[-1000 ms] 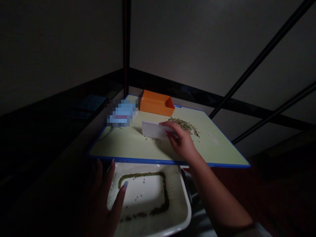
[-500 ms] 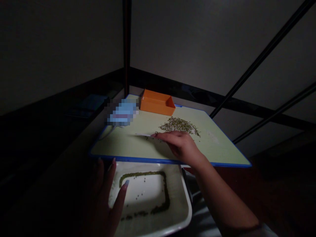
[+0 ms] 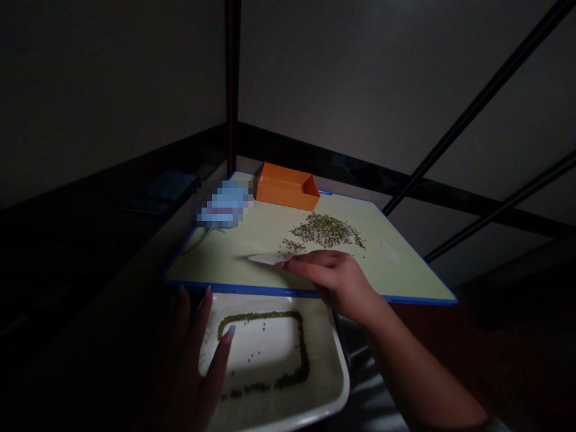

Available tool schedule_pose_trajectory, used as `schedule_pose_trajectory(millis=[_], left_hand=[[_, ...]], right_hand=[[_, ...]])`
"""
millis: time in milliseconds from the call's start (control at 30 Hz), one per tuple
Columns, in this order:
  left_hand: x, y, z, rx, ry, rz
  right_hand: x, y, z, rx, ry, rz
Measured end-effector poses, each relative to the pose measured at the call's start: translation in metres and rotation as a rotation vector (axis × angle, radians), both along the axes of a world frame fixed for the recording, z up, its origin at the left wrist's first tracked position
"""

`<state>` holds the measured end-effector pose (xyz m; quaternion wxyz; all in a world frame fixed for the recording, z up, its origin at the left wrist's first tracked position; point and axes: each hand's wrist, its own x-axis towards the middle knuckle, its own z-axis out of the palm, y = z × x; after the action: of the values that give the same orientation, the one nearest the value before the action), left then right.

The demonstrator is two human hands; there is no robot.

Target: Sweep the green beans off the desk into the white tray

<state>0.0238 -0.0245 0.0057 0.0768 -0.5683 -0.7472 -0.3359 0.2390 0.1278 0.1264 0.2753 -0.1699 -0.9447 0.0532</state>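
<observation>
Right hand [image 3: 344, 279] pinching a flat white card [image 3: 264, 259] near the front edge of the pale-green, blue-edged bench [image 3: 225, 267], small green grains [image 3: 326, 231] beyond; left hand [image 3: 200, 372] at the white rectangular basin [image 3: 324, 354], grip unclear. Card best kept flush.

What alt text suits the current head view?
The right hand grips a white card in front of green grains spread on a pale board. Below, the left hand is open at a white basin where more grains line the bottom; an orange box stands at the board's far side.
</observation>
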Motion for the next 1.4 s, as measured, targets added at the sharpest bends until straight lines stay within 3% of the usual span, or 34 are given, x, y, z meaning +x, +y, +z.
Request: schedule_pose_trajectory(millis=[333, 600, 1400], left_hand=[[0.002, 0.002, -0.002, 0.024, 0.024, 0.023], [0.001, 0.0, -0.002, 0.002, -0.012, 0.013], [0.001, 0.0, -0.003, 0.019, -0.06, -0.008]], right_hand=[[0.006, -0.004, -0.006, 0.175, 0.034, 0.014], [0.006, 0.008, -0.019, 0.127, 0.263, -0.046], [0.008, 0.006, -0.031, 0.096, 0.365, -0.008]])
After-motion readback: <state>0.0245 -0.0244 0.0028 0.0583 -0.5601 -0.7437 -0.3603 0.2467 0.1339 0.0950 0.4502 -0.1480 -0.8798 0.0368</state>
